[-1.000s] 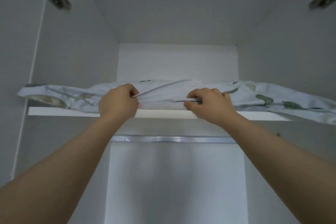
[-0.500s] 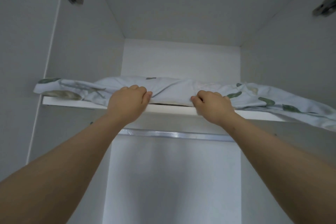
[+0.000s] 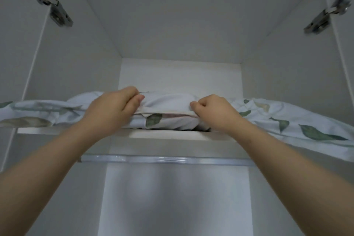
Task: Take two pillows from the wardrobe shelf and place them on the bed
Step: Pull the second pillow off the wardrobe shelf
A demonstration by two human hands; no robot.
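The leaf-print pillows (image 3: 168, 119), soft and probably light, sag over the wardrobe shelf (image 3: 168, 136); left hand (image 3: 113, 109) and right hand (image 3: 214, 113) pinch their front edge, fingers curled tight.

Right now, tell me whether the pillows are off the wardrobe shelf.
Not off: the leaf-print pillows lie on the shelf, both hands gripping their front edge.

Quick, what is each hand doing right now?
Left hand: closed, gripping the leaf-print pillow on the shelf.
Right hand: closed, gripping the same pillow.
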